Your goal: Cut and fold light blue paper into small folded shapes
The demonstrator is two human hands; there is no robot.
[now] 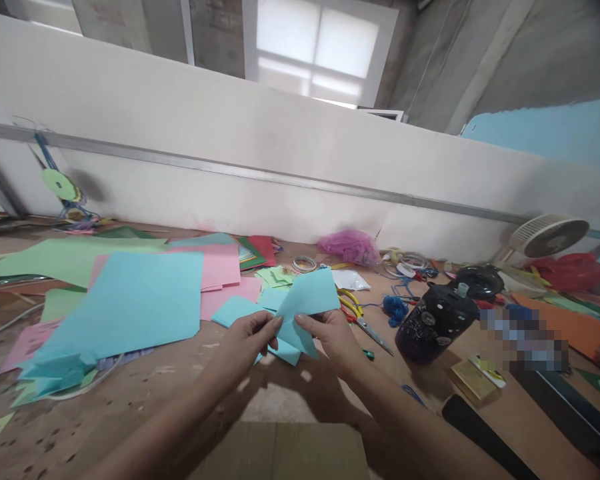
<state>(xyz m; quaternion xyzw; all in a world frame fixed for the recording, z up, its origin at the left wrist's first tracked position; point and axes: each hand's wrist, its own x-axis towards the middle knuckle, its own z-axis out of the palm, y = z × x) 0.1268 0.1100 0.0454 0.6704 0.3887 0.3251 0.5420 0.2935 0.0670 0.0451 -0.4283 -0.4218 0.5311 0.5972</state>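
Between my two hands is a sheet of light blue paper (307, 297), bent with a flap hanging down over its lower part. My left hand (253, 333) pinches its left edge between thumb and fingers. On the right side, my right hand (333, 333) grips it, thumb on top and fingers behind. More blue paper pieces (237, 311) lie on the table just behind and below my hands. A pair of scissors (375, 333) with yellow and red handles rests to the right of my right hand.
Large blue sheets (150, 303) and pink sheets (220, 267) are stacked at left. A dark jug (435, 320), blue yarn (395, 310), a yellow box (473, 380) and a small fan (550, 235) stand at right. A pink plastic bag (350, 247) lies by the white wall (205, 120).
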